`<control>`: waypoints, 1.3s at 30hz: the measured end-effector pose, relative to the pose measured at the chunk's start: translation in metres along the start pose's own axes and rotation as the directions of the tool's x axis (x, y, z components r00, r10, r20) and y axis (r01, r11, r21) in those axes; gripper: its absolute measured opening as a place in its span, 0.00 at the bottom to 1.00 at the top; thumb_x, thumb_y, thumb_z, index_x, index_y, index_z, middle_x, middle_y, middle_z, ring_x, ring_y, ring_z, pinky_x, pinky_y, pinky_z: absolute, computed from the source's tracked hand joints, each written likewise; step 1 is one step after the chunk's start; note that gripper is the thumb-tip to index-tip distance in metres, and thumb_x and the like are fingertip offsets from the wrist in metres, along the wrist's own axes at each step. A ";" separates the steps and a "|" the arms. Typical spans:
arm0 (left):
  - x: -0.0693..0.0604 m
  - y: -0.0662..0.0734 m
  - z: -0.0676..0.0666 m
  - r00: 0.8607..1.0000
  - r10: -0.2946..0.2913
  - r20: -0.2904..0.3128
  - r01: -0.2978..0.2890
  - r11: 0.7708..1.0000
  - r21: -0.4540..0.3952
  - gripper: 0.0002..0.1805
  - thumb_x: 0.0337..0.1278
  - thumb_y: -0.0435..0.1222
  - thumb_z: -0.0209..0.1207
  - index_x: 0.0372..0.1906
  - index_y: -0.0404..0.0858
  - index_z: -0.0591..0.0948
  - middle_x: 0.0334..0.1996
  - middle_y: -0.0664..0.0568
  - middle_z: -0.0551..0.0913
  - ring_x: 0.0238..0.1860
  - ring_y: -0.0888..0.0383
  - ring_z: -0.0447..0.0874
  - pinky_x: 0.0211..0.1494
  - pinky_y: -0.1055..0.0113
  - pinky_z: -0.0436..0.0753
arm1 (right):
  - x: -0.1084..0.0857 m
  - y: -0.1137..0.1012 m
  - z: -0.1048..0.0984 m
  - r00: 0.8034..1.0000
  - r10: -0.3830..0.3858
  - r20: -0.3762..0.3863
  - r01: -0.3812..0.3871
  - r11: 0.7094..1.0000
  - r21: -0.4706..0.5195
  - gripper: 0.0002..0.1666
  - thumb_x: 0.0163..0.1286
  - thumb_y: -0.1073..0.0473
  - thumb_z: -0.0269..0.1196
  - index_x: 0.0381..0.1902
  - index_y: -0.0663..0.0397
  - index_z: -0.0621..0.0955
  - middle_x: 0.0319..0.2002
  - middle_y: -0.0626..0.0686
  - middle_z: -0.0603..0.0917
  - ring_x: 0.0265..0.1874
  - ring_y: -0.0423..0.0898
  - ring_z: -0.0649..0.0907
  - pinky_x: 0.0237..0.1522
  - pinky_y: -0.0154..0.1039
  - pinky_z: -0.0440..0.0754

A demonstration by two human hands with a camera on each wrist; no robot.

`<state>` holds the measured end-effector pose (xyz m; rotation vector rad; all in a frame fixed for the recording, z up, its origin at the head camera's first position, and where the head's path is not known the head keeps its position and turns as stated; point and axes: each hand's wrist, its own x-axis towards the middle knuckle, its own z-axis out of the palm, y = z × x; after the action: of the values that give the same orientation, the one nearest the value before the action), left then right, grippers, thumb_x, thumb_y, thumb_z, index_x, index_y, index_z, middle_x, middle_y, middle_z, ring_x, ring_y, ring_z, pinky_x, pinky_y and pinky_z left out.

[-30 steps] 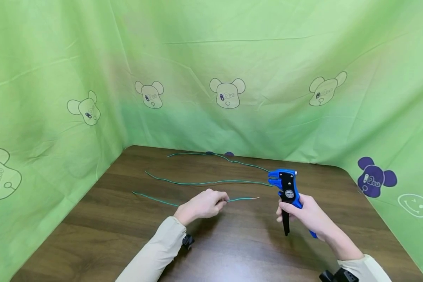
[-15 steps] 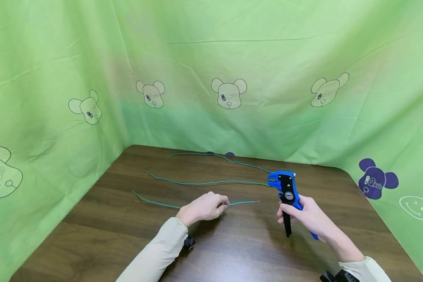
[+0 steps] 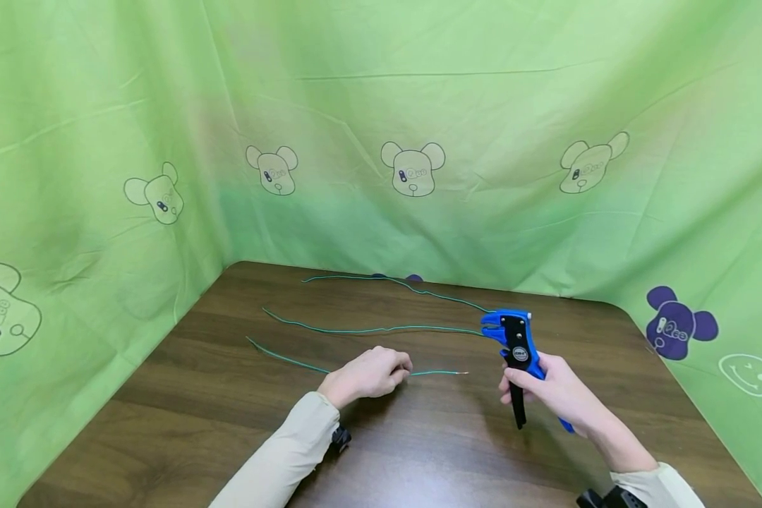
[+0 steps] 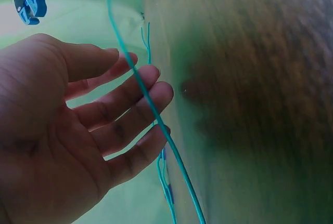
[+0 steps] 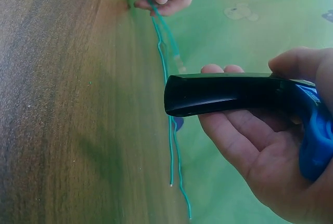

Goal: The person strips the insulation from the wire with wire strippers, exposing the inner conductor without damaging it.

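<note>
Near the middle of the table in the head view, my left hand [image 3: 368,372] pinches a green wire [image 3: 434,372] whose bare end points right. Seen from the left wrist, this wire [image 4: 179,162] runs across the curved fingers of my left hand [image 4: 88,115], with the thumb tip beside it. My right hand [image 3: 565,395] grips the handles of a blue and black wire stripper [image 3: 518,339], its jaws pointing left. In the right wrist view, a black handle [image 5: 223,95] lies across the fingers of my right hand [image 5: 270,167].
Two more green wires lie farther back on the brown table [image 3: 165,423]: a middle one [image 3: 368,331] and a rear one [image 3: 444,295]. Their right ends reach behind or beside the stripper. A green printed curtain [image 3: 482,233] surrounds the table's back and sides.
The held wire has turned slightly: its bare right end has come nearer the front, while its left end has shifted back and to the right. Both hands have barely moved.
</note>
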<state>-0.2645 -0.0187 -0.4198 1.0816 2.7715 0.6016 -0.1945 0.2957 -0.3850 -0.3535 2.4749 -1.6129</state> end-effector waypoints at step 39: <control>0.033 0.000 0.003 0.998 -0.023 -0.061 0.020 0.999 -0.040 0.11 0.71 0.39 0.52 0.50 0.43 0.81 0.36 0.61 0.83 0.36 0.67 0.78 0.44 0.73 0.78 | 0.000 0.003 -0.002 0.994 -0.054 0.097 0.051 0.998 0.027 0.16 0.77 0.58 0.54 0.48 0.69 0.75 0.37 0.63 0.86 0.35 0.54 0.89 0.43 0.47 0.86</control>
<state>-0.2884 0.0042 -0.4209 1.0413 2.8068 0.6944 -0.1955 0.2981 -0.3870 -0.4859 2.3906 -1.6044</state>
